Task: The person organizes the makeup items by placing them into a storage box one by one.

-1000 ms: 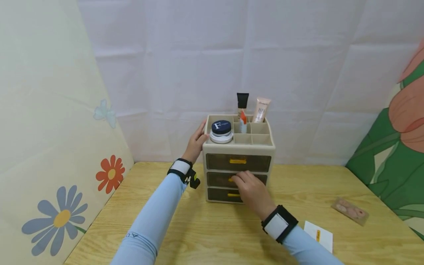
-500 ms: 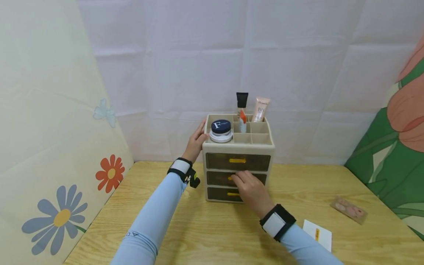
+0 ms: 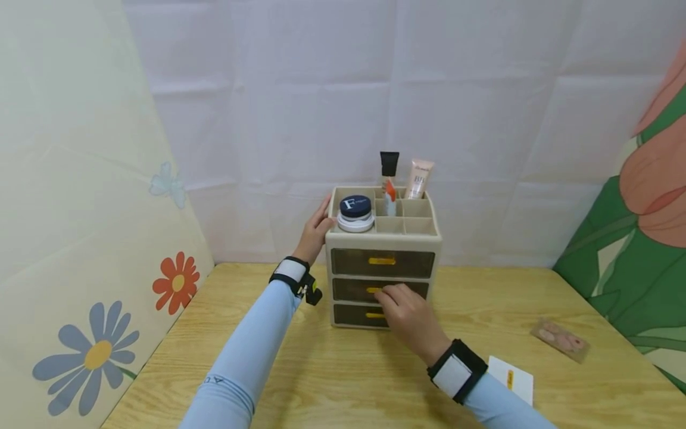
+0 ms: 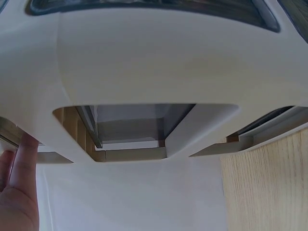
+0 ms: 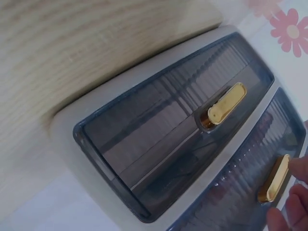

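Observation:
A beige cosmetics organizer (image 3: 383,242) with three dark drawers stands on the table. My left hand (image 3: 312,237) rests against its left side, fingers extended and thumb near the top rim; the left wrist view shows this hand (image 4: 21,187) at the side wall. In front of the middle drawer (image 3: 351,290) is my right hand (image 3: 411,319), fingers bent. The right wrist view shows its fingers (image 5: 297,204) spread beside the gold handle (image 5: 276,180), not pinching it. All the drawer fronts look flush. A navy-lidded jar (image 3: 355,206) sits on a white round case (image 3: 355,223) on top.
A black-capped tube (image 3: 389,164), a pink BB tube (image 3: 420,179) and an orange-tipped item (image 3: 390,196) stand in the organizer's top slots. A white card (image 3: 511,381) and a pinkish flat palette (image 3: 560,339) lie to the right on the wooden table (image 3: 316,375).
My right hand has drawn back slightly to the right, showing more of the middle handle. The left hand holds its place. The head view has shifted a little; the drawers look unchanged.

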{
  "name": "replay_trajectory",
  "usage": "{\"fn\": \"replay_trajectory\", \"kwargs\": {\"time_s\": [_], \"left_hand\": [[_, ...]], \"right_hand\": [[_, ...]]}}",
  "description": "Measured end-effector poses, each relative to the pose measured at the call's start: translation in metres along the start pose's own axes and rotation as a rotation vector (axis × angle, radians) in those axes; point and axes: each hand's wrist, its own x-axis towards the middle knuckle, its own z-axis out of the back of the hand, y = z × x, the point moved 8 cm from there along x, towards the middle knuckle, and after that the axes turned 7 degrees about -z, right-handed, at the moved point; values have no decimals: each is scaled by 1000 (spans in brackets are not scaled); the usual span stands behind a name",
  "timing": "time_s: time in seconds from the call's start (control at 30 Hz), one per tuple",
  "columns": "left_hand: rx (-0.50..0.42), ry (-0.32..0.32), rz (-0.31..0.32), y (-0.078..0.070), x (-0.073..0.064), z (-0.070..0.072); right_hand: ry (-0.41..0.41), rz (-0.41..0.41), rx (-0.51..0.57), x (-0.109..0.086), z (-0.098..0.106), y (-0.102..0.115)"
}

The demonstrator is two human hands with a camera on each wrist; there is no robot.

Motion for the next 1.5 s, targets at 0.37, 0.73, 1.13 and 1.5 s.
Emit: {"fn": "replay_trajectory", "kwargs": {"time_s": [0.37,0.73,1.13,1.5], "left_hand": [[15,-16,-2,-2,0,1],[3,-10,-3,1,0,0],[18,-11,-12,3,0,0],[7,10,7,-4,-2,-1]], "right_hand": [[80,-10,-28,-18,-10,7],[154,3,-106,-31,-31,8],[149,48,-185,-32,-40,11],[121,98,-289,-29,-48,15]]}}
